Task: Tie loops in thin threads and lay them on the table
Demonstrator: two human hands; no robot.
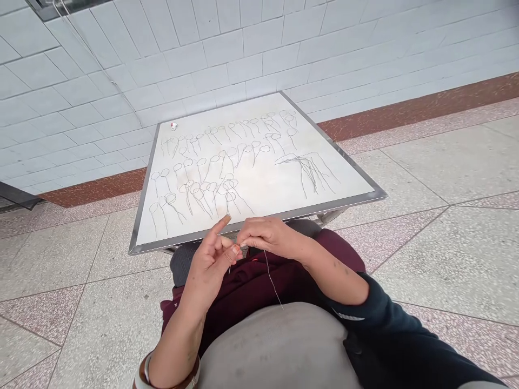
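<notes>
Over my lap, close to the table's front edge, my left hand (211,258) and my right hand (272,236) meet at the fingertips. Both pinch a thin wire (271,276); one end hangs below my right hand towards my belly, and a short end pokes out under my left fingers. My left forefinger points up, away from the pinch. Fingers hide the middle of the wire. On the white table (259,200) lie several looped wires (201,162) with long tails, in rough rows. A bundle of straight, unlooped wires (310,173) lies at the right.
A small red and white object (174,126) sits in the table's far left corner. The table has a grey metal rim (259,222) and stands close to a white tiled wall (227,48). Speckled floor tiles (446,259) surround it.
</notes>
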